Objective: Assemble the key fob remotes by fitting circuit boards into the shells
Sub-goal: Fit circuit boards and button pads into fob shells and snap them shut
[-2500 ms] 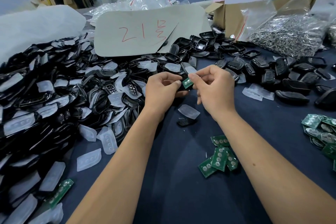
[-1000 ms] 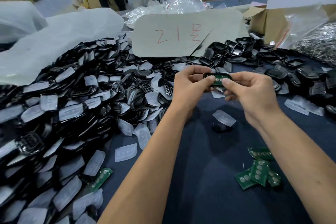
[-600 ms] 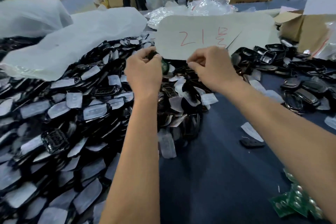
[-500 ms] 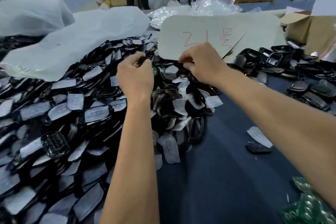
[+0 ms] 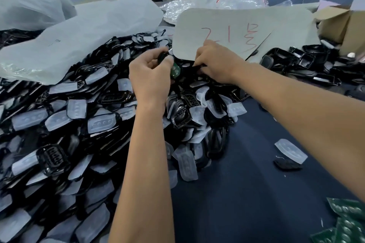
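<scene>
Over the heap of black shells [image 5: 59, 124] along the table's left edge, a shell with its green circuit board [image 5: 175, 68] is pinched in the left hand [image 5: 150, 77]. The right hand [image 5: 215, 63] is closed on another shell at the heap's far edge; the fitted unit should be kept level so that the board stays seated.

You get soft, even overhead light with only faint shadows on the dark cloth [image 5: 227, 203]. The black shells [image 5: 59, 124] glint, and the plastic bag [image 5: 79, 31] washes out pale. Your hands look slightly blurred, and wide-angle bending stretches the edges.
</scene>
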The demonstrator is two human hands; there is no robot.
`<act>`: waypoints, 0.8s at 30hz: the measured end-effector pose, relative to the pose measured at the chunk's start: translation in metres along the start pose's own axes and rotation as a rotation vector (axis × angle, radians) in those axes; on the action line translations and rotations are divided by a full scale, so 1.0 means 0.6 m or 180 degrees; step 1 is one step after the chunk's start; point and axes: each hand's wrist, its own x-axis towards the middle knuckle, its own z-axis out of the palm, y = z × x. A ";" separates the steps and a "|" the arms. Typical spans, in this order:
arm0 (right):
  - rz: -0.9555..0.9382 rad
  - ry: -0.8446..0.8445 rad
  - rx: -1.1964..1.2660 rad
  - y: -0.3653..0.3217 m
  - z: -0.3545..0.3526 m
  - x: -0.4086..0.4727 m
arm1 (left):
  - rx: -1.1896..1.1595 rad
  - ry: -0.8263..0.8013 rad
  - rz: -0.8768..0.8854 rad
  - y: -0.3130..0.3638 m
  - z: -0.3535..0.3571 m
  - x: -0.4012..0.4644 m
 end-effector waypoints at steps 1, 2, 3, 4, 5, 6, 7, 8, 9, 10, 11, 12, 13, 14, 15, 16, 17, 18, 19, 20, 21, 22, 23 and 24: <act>0.0066 0.0097 -0.0028 0.001 -0.003 -0.014 | -0.0060 -0.0173 0.0085 0.007 0.012 -0.008; 0.0093 0.0175 -0.0045 0.000 -0.004 -0.024 | -0.0102 -0.0303 0.0172 0.013 0.023 -0.015; 0.0111 0.0242 -0.0018 -0.001 -0.006 -0.037 | -0.0138 -0.0410 0.0239 0.018 0.036 -0.024; 0.0135 0.0283 0.0095 -0.003 -0.008 -0.045 | -0.0160 -0.0487 0.0283 0.021 0.046 -0.029; 0.0158 0.0283 0.0227 -0.006 -0.011 -0.053 | -0.0163 -0.0551 0.0315 0.022 0.052 -0.033; 0.0176 0.0241 0.0334 -0.008 -0.015 -0.059 | -0.0153 -0.0596 0.0341 0.022 0.057 -0.038; 0.0179 0.0136 0.0376 -0.009 -0.018 -0.060 | -0.0140 -0.0605 0.0359 0.021 0.058 -0.039; 0.0162 0.0027 0.0365 -0.011 -0.021 -0.062 | -0.0147 -0.0582 0.0364 0.019 0.057 -0.038; 0.0142 -0.0082 0.0313 -0.014 -0.023 -0.062 | -0.0184 -0.0529 0.0352 0.017 0.054 -0.036; 0.0108 -0.0173 0.0265 -0.016 -0.024 -0.063 | -0.0252 -0.0464 0.0313 0.016 0.049 -0.033; 0.0081 -0.0226 0.0239 -0.018 -0.026 -0.065 | -0.0341 -0.0408 0.0246 0.014 0.043 -0.030; 0.0071 -0.0241 0.0208 -0.020 -0.028 -0.068 | -0.0424 -0.0366 0.0162 0.012 0.037 -0.026; 0.0072 -0.0214 0.0171 -0.022 -0.029 -0.072 | -0.0486 -0.0343 0.0082 0.011 0.031 -0.023; 0.0065 -0.0163 0.0125 -0.021 -0.029 -0.075 | -0.0536 -0.0326 0.0017 0.010 0.027 -0.020; 0.0038 -0.0095 0.0074 -0.021 -0.029 -0.078 | -0.0587 -0.0312 -0.0033 0.010 0.023 -0.019; 0.0004 -0.0029 0.0021 -0.020 -0.030 -0.080 | -0.0632 -0.0290 -0.0076 0.010 0.021 -0.018; -0.0039 0.0026 -0.0022 -0.020 -0.031 -0.083 | -0.0671 -0.0258 -0.0117 0.010 0.020 -0.018; -0.0087 0.0047 -0.0039 -0.019 -0.032 -0.085 | -0.0699 -0.0228 -0.0158 0.010 0.020 -0.018; -0.0129 0.0021 -0.0015 -0.017 -0.033 -0.087 | -0.0723 -0.0207 -0.0194 0.011 0.019 -0.018; -0.0150 -0.0063 0.0043 -0.015 -0.035 -0.089 | -0.0736 -0.0197 -0.0224 0.010 0.019 -0.018; -0.0142 -0.0186 0.0118 -0.013 -0.037 -0.090 | -0.0742 -0.0192 -0.0247 0.010 0.018 -0.018; -0.0114 -0.0309 0.0185 -0.011 -0.039 -0.091 | -0.0740 -0.0187 -0.0260 0.010 0.017 -0.017; -0.0083 -0.0402 0.0229 -0.010 -0.040 -0.092 | -0.0745 -0.0179 -0.0267 0.010 0.016 -0.017; -0.0058 -0.0449 0.0244 -0.009 -0.041 -0.093 | -0.0759 -0.0175 -0.0269 0.010 0.015 -0.017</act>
